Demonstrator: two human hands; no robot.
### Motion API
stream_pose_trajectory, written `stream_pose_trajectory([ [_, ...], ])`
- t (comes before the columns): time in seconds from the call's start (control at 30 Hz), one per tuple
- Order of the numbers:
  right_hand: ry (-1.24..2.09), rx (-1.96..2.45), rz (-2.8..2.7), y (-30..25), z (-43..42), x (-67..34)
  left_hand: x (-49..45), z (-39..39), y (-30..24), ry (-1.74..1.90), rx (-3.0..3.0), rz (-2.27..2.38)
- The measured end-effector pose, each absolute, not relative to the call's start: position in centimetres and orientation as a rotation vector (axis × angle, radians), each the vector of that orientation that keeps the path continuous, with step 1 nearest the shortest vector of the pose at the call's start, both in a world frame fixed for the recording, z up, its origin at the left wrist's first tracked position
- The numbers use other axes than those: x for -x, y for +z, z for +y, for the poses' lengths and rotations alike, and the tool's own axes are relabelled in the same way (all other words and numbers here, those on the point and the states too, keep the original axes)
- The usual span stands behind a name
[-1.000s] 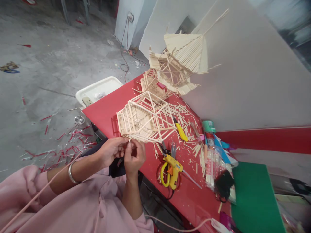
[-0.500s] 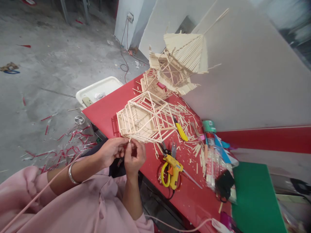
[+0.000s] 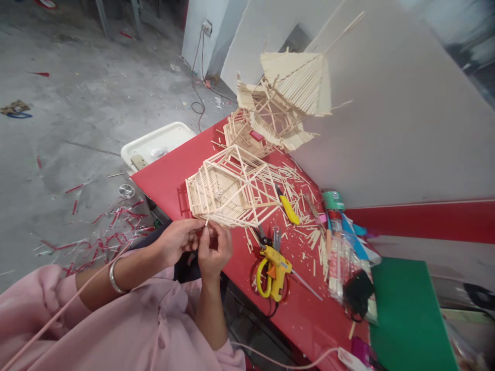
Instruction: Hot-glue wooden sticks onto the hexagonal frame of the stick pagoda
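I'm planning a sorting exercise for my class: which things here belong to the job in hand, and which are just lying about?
Likely part of the job:
pinched stick
stick frame
loose sticks
yellow glue gun

Apparently just lying about:
white tray
floor litter
green board

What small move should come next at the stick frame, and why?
Perhaps steady the short pale stick against the stick frame: it shows at the fingertips of the left hand and right hand, close by the frame's near edge.
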State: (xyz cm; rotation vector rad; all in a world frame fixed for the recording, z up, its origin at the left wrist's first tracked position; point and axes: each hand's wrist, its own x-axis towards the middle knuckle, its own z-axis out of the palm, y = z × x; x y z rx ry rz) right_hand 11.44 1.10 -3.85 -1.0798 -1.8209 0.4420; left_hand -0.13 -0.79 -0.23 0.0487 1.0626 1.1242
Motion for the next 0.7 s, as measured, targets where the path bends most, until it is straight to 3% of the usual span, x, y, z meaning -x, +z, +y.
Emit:
stream_pose_trajectory([
  [0.7, 0.417, 1.067, -1.825, -3.29, 1.17, -11.16, 0.14, -0.78, -0.56, 1.134, -0.058, 1.052],
])
